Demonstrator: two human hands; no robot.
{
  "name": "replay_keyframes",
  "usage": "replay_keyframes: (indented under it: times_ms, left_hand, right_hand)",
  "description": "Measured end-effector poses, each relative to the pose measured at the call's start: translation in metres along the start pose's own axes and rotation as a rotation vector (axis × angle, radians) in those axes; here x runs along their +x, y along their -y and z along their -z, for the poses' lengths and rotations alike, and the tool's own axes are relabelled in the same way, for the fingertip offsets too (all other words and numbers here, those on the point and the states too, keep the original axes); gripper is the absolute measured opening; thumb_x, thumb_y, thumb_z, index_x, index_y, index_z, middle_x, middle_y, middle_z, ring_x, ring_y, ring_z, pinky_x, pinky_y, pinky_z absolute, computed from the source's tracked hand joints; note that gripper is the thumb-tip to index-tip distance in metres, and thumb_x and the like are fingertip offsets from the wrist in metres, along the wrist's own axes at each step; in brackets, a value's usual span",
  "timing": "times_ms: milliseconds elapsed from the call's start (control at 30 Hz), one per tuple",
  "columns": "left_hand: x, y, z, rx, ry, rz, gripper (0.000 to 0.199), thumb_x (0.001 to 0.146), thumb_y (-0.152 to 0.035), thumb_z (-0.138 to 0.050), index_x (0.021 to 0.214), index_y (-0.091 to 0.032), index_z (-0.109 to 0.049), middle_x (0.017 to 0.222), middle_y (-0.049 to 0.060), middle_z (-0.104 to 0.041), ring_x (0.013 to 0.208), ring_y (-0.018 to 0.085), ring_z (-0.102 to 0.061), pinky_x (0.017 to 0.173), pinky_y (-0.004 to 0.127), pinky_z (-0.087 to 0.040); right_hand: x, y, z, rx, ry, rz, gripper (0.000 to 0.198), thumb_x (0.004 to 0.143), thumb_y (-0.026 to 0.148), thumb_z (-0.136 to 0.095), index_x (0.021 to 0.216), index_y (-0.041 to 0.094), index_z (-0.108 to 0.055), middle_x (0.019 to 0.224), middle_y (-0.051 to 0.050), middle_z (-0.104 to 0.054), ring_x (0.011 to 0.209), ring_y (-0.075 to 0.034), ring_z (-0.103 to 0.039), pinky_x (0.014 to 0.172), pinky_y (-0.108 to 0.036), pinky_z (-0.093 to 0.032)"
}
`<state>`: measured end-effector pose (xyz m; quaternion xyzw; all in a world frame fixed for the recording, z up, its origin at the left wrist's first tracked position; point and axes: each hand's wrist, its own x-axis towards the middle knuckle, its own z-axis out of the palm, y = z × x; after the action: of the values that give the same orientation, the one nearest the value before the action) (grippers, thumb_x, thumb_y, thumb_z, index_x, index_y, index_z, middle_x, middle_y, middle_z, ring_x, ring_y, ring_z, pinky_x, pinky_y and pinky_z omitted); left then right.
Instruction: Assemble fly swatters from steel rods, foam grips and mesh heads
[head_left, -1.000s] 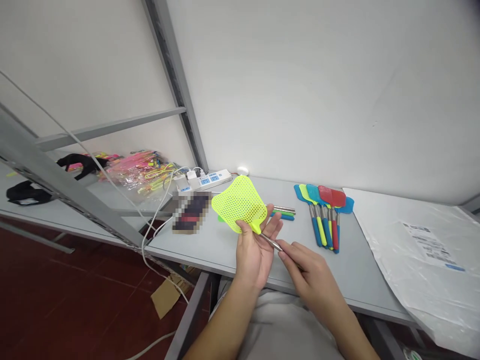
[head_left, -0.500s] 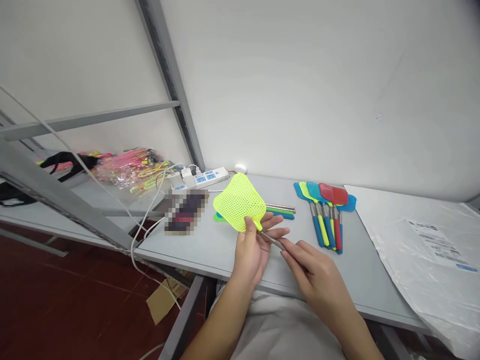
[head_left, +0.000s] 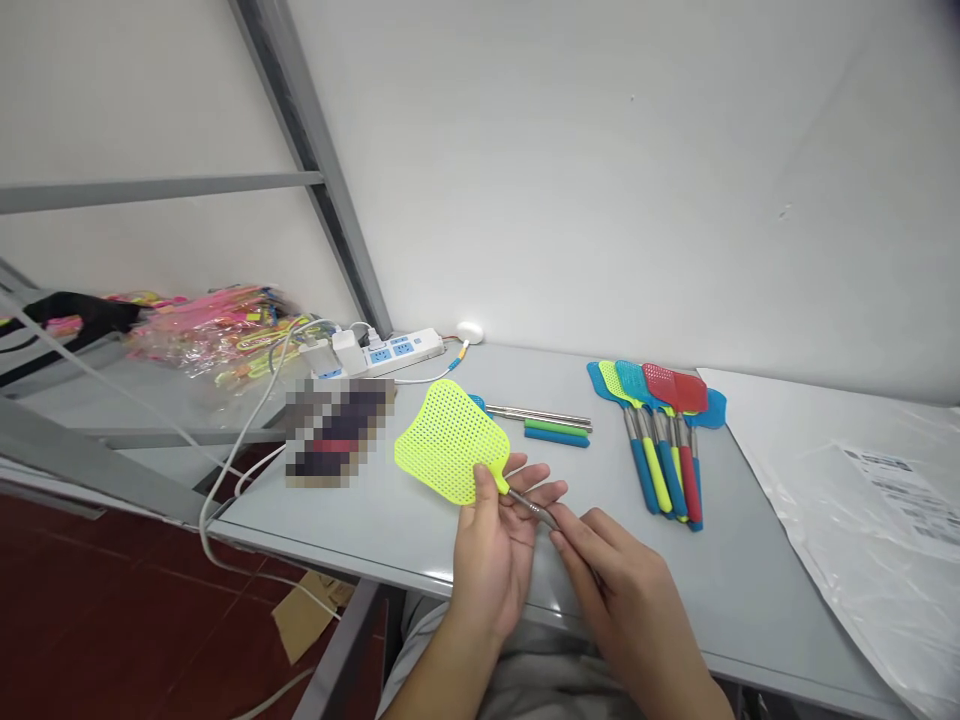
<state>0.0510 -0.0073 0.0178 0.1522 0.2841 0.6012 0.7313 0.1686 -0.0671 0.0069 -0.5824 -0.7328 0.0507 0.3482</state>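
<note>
A yellow-green fly swatter [head_left: 452,445] is held between both hands above the near part of the table, its perforated head pointing up and left. My left hand [head_left: 495,545] supports it at the neck, thumb on top and the other fingers beneath, partly uncurled. My right hand [head_left: 626,580] pinches the metal shaft farther down; the shaft's lower end is hidden by these fingers. Beyond the hands lie metal rods [head_left: 540,415], a green handle grip [head_left: 556,427] and a blue handle grip [head_left: 556,438]. Several finished-looking fly swatters [head_left: 660,435] with coloured heads and grips lie fanned in a pile to the right.
A white plastic bag [head_left: 840,460] with a printed label covers the table's right side. At the back left stands a power strip [head_left: 397,350] with plugs and cables. A pixelated item [head_left: 337,435] lies left. Bagged colourful goods [head_left: 217,330] sit behind the metal frame [head_left: 322,190].
The view has shifted a little. Both hands and the swatter sit lower in the picture, with the head farther left; the rods and grips behind it show more fully. The hold looks unchanged.
</note>
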Motion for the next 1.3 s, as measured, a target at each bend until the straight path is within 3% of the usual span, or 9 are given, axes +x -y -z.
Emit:
replay_keyframes:
  times_ms: [467,767,900,1067,1300]
  left_hand:
    - [-0.005,0.002,-0.002,-0.018,-0.038,0.0,0.038,0.09,-0.05,-0.055,0.104,-0.016,-0.065,0.097,0.009,-0.073,0.083,0.022,-0.072,0.083,0.038,-0.057]
    - [-0.008,-0.004,-0.003,-0.02,-0.008,0.018,0.038,0.089,-0.052,-0.057,0.1,-0.017,-0.065,0.091,0.008,-0.074,0.078,0.023,-0.073,0.077,0.037,-0.058]
    - [-0.007,-0.004,-0.003,-0.081,0.018,0.05,0.036,0.09,-0.05,-0.057,0.099,-0.017,-0.066,0.089,0.007,-0.074,0.076,0.022,-0.072,0.077,0.037,-0.058]
    - [-0.001,-0.009,-0.012,-0.197,-0.021,0.062,0.03,0.093,-0.045,-0.053,0.098,-0.019,-0.066,0.085,0.004,-0.073,0.069,0.016,-0.07,0.077,0.036,-0.058]
    - [0.007,-0.018,-0.027,-0.263,0.067,0.042,0.033,0.096,-0.044,-0.048,0.096,-0.017,-0.067,0.087,0.004,-0.073,0.072,0.016,-0.071,0.077,0.034,-0.059]
  right_hand:
    - [0.002,-0.001,0.002,-0.201,-0.102,0.105,0.031,0.098,0.024,-0.045,0.124,0.024,-0.062,0.07,0.002,-0.056,0.059,-0.012,-0.056,0.052,-0.024,-0.035]
    - [0.004,0.011,0.016,-0.236,-0.059,0.107,0.032,0.099,0.027,-0.042,0.124,0.024,-0.061,0.066,0.003,-0.056,0.051,-0.012,-0.055,0.047,-0.027,-0.03]
    - [0.008,0.012,0.021,-0.269,-0.078,0.131,0.029,0.099,0.027,-0.041,0.113,0.024,-0.066,0.063,0.003,-0.055,0.048,-0.011,-0.051,0.046,-0.028,-0.026]
    - [0.021,0.019,0.024,-0.378,-0.165,0.2,0.028,0.098,0.02,-0.043,0.106,0.02,-0.069,0.064,0.0,-0.054,0.058,-0.014,-0.05,0.052,-0.029,-0.026]
    - [0.038,0.022,0.032,-0.39,-0.239,0.225,0.028,0.098,0.02,-0.044,0.11,0.02,-0.07,0.063,0.001,-0.052,0.056,-0.013,-0.046,0.05,-0.029,-0.024]
